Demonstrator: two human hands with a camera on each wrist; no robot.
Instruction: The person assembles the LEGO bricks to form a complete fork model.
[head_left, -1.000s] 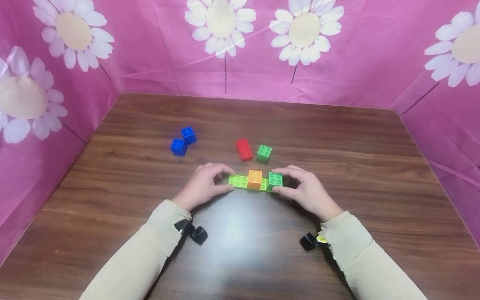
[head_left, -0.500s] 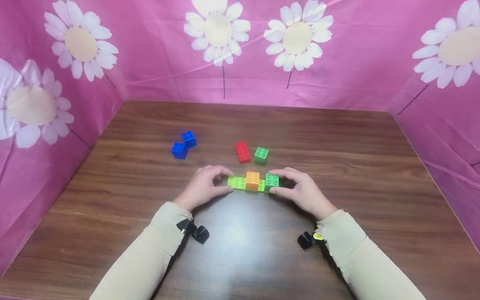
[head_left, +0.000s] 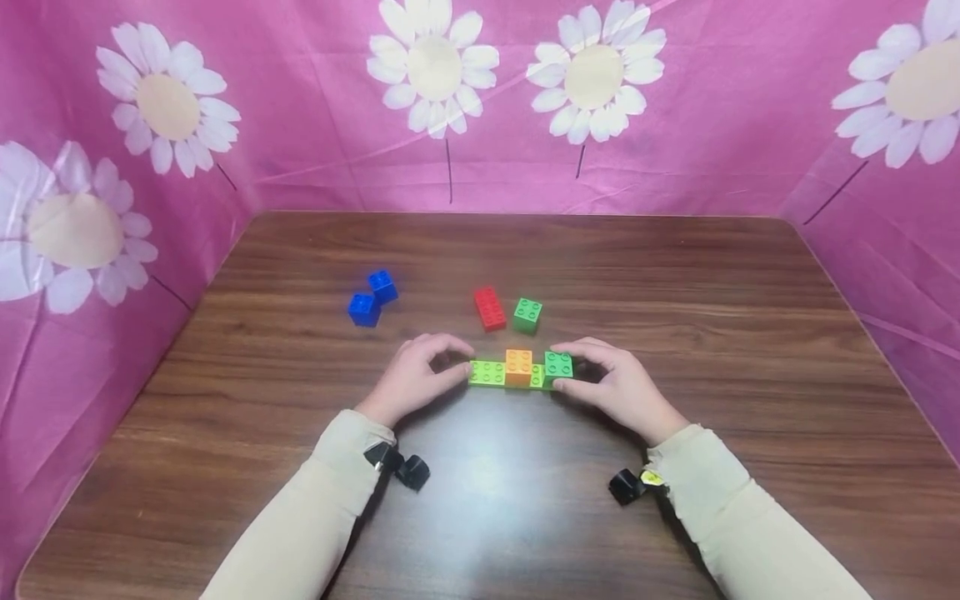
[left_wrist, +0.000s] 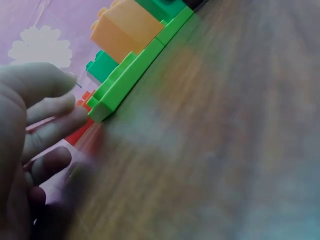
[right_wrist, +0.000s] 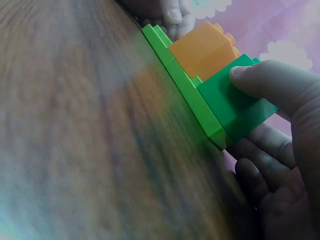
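Two flat light-green bricks (head_left: 487,373) lie end to end on the table. An orange brick (head_left: 518,367) sits across their seam, and a dark-green brick (head_left: 558,366) is on the right end. My right hand (head_left: 624,387) pinches this dark-green brick between thumb and fingers; in the right wrist view the thumb presses its near side. My left hand (head_left: 412,379) is at the left end of the light-green row, fingers loosely bent. In the left wrist view the left fingers (left_wrist: 55,125) hold nothing and hang beside that end; whether a fingertip touches it I cannot tell.
Behind the row lie a red brick (head_left: 490,309) and a loose green brick (head_left: 527,315). Two blue bricks (head_left: 364,309) stand corner to corner farther left. A pink flowered cloth (head_left: 315,125) hangs around the wooden table's (head_left: 675,275) back and sides.
My left thumb and fingers have let go of the left end of the light-green row. The right hand keeps its pinch on the dark-green brick. The head view has shifted slightly.
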